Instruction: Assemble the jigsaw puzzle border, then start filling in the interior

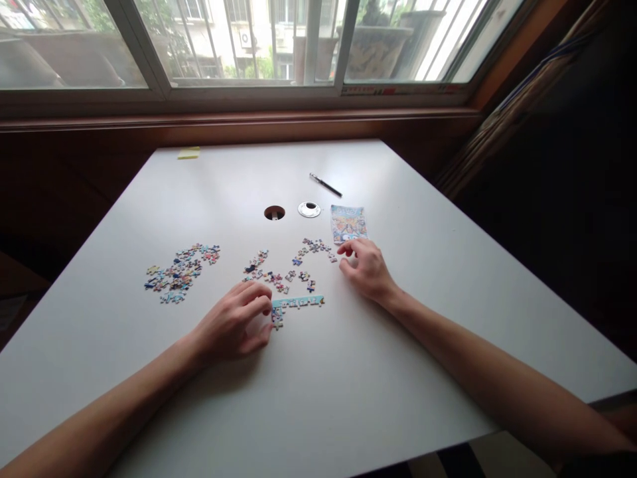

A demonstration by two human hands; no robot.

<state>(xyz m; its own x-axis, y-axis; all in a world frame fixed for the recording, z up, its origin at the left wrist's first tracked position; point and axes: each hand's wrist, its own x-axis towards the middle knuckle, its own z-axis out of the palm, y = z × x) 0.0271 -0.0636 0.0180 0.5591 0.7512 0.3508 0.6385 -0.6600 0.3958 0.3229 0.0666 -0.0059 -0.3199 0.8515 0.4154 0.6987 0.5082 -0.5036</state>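
Observation:
A partly joined jigsaw strip (301, 302) lies on the white table, with a light blue top edge and a short leg running down at its left end. My left hand (236, 318) rests at that left end, thumb and fingers curved and apart, fingertips at the strip's edge; whether they press on it is hard to tell. My right hand (365, 269) hovers or rests beside a loose puzzle piece (333, 257), its thumb and index finger apart with nothing visible between them. Just beyond it lies a small colourful picture sheet (348, 224).
A large pile of puzzle pieces (179, 272) spreads at the left. Smaller groups of pieces (273, 279) lie above the strip. Farther back are a black pen (326, 184), a round cable hole (275, 213), its metal cover (309, 210) and a yellow note (189, 153).

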